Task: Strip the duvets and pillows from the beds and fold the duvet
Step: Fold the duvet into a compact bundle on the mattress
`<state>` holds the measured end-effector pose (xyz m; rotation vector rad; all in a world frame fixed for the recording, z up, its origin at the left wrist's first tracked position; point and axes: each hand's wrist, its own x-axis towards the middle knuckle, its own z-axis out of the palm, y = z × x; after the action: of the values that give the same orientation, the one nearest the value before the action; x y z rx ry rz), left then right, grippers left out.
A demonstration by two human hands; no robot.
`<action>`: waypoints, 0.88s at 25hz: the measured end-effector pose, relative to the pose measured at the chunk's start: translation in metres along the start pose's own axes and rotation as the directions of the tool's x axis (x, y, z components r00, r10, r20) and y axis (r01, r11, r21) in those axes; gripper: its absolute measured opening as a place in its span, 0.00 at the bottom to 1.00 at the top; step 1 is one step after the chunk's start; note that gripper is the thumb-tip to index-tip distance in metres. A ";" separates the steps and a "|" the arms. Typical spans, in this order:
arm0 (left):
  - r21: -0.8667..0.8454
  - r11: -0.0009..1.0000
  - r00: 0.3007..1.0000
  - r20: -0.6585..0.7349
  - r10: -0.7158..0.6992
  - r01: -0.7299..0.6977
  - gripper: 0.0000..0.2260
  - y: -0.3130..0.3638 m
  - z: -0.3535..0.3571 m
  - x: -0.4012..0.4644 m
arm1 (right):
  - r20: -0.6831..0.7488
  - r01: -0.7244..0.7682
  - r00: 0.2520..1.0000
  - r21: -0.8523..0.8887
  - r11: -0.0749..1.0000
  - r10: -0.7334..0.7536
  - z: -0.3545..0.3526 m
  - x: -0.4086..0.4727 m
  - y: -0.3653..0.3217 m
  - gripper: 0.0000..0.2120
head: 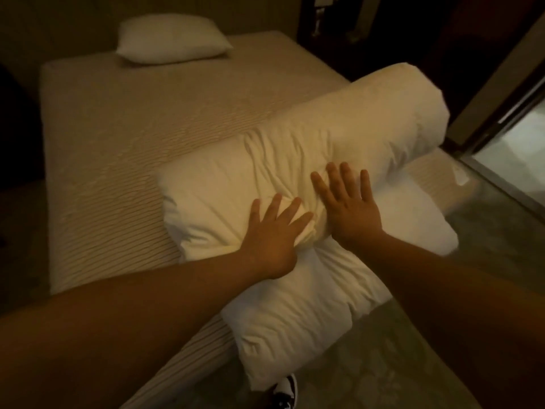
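The duvet (295,160) lay folded into a thick white bundle on the near right corner of the bed (124,149), its upper layer running as a fat roll toward the far right and its lower layers spilling past the bed's edge, above the floor (383,358). Both hands were flat on the bundle with straight, spread fingers. The left hand (272,231) pressed palm-down into the near side of the roll, and the cloth was puckered into creases around its fingertips. The right hand (346,206) lay just beside it, palm-down and a little farther along the roll, fingers splayed wide; neither hand gripped any fabric. The two bare forearms reached in from the bottom corners of the view. The bed was stripped to a striped, ribbed mattress surface. One white pillow (172,39) sat at the far end of the bed, well apart from the duvet. A dark shoe with white trim (284,394) showed below the duvet's overhanging edge. A glass door (507,137) stood at the right of the room, which was dim.
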<state>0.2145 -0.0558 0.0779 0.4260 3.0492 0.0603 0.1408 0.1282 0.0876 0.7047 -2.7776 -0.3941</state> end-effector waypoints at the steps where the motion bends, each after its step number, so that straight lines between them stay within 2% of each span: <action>1: -0.008 0.999 0.999 -0.016 -0.033 0.033 0.36 0.007 0.001 0.003 | -0.043 0.009 0.999 -0.004 1.000 -0.009 0.009 0.003 0.003 0.44; 5: -0.042 0.986 0.979 -0.119 -0.167 0.163 0.34 0.033 0.009 0.030 | -0.142 0.149 0.978 -0.039 0.988 -0.154 0.031 0.027 0.036 0.42; 8: -0.045 0.972 0.960 -0.156 -0.235 0.230 0.32 0.045 0.011 0.044 | -0.102 0.203 0.973 -0.057 0.977 -0.208 0.034 0.037 0.068 0.50; 10: -0.048 0.962 0.941 -0.201 -0.271 0.267 0.31 0.055 0.012 0.045 | -0.111 0.242 0.962 -0.063 0.968 -0.248 0.036 0.042 0.080 0.46; 11: -0.064 0.967 0.938 -0.236 -0.254 0.246 0.30 0.060 0.014 0.043 | -0.130 0.254 0.957 -0.057 0.965 -0.260 0.039 0.048 0.085 0.42; 13: -0.129 0.990 0.944 -0.318 -0.089 0.050 0.27 0.074 0.019 0.036 | -0.205 0.264 0.941 -0.056 0.963 -0.269 0.042 0.064 0.092 0.35; 15: -0.223 0.963 0.951 -0.297 0.083 -0.153 0.22 0.086 0.023 0.027 | -0.265 0.299 0.917 -0.036 0.954 -0.297 0.040 0.087 0.096 0.27; 16: -0.287 0.943 0.964 -0.249 0.097 -0.169 0.20 0.092 0.031 0.023 | -0.264 0.321 0.913 -0.010 0.947 -0.312 0.036 0.097 0.096 0.23; 17: -0.370 0.923 0.984 -0.174 0.046 -0.108 0.19 0.097 0.042 0.021 | -0.253 0.340 0.911 0.020 0.940 -0.325 0.032 0.105 0.096 0.20; 19: -0.496 0.854 0.982 -0.015 -0.190 0.157 0.23 0.104 0.065 0.027 | -0.234 0.353 0.913 0.044 0.935 -0.334 0.029 0.115 0.098 0.17; 21: -0.500 0.773 0.907 0.068 -0.415 0.391 0.28 0.098 0.078 0.045 | -0.255 0.375 0.900 0.036 0.926 -0.354 0.034 0.125 0.100 0.17; 22: -0.494 0.740 0.874 0.095 -0.477 0.458 0.28 0.087 0.081 0.059 | -0.258 0.394 0.892 0.045 0.918 -0.371 0.039 0.131 0.100 0.20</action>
<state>0.1869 0.0469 -0.0019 -0.3878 2.8997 0.8216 -0.0254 0.1558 0.1052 1.2442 -2.4306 -0.2246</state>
